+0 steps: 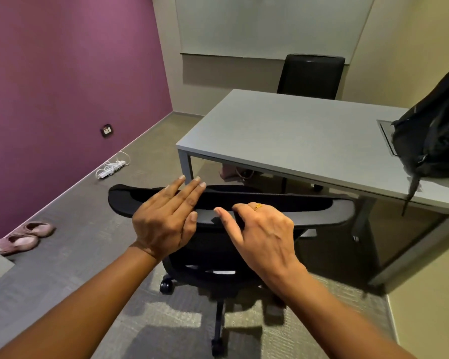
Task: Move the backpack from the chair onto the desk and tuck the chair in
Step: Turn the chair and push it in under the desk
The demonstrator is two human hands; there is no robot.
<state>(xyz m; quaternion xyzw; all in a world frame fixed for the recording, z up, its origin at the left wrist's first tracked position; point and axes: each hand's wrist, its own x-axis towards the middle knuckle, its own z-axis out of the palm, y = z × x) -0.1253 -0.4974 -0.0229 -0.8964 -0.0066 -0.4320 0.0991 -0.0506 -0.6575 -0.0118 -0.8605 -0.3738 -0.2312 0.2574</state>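
Observation:
A black backpack (433, 130) stands on the right end of the grey desk (283, 130), leaning toward the wall, one strap hanging over the front edge. The black office chair (309, 206) is in front of me, its backrest top facing me and its seat near the desk's front edge. My left hand (163, 218) lies flat over the top of the backrest with fingers stretched out. My right hand (259, 234) rests on the backrest top too, fingers curled over its rim and thumb apart. The chair's seat is hidden behind the backrest.
A second black chair (311, 76) stands behind the desk by the whiteboard (270, 24). A white power strip (110, 168) and a pair of pink shoes (24, 237) lie on the carpet along the purple wall. A cable hatch (386, 134) is set in the desktop.

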